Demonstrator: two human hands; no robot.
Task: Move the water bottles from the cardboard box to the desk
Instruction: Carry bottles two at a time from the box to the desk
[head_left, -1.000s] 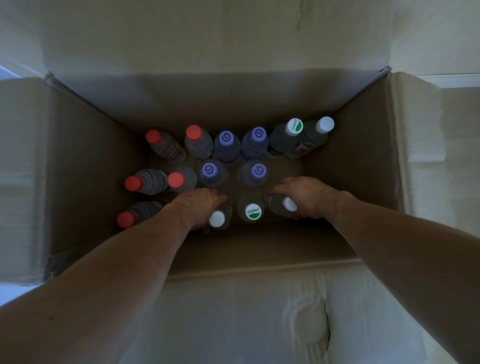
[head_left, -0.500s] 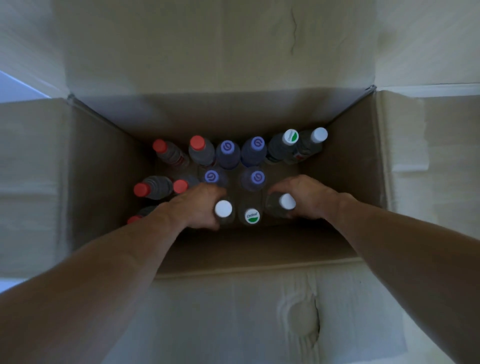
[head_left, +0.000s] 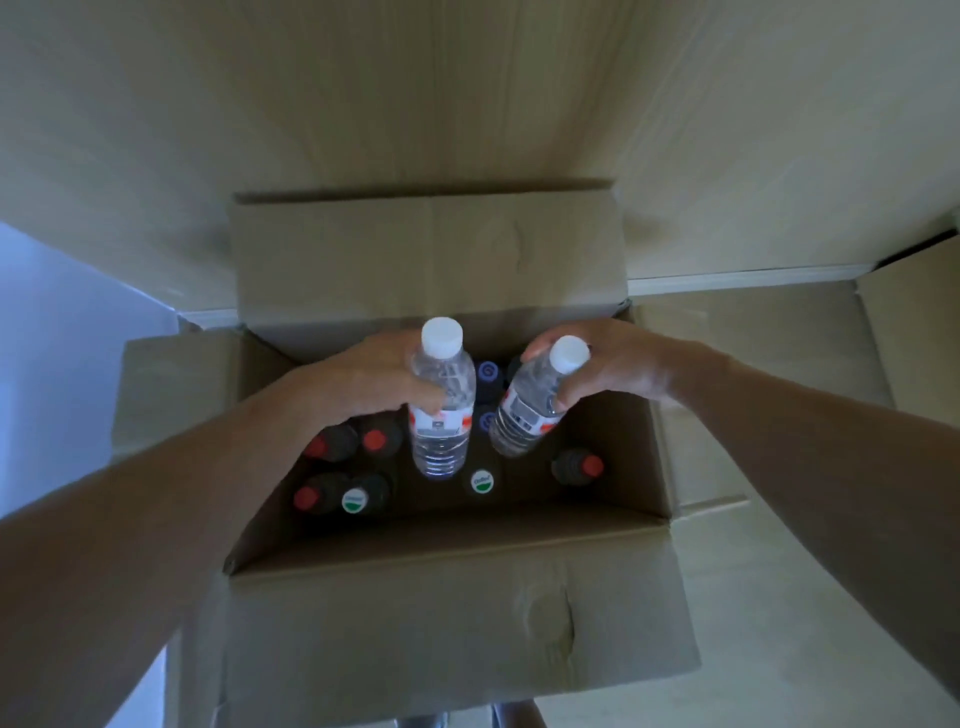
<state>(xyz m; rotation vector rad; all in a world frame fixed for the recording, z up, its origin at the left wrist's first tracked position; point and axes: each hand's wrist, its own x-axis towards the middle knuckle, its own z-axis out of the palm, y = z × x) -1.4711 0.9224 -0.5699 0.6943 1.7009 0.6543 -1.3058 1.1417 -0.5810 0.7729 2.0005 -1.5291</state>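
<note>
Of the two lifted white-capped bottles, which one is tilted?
The bottle in the right hand, bottle: it leans, while the left hand's bottle stands upright.

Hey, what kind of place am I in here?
Probably a home or office room: an open box of bottled water stands on pale flooring, against a wood-grain panel, maybe the desk's side, with a white baseboard.

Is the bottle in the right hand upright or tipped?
Tipped. The white-capped bottle in the right hand leans, cap toward the right and base down-left, above the cardboard box.
</note>
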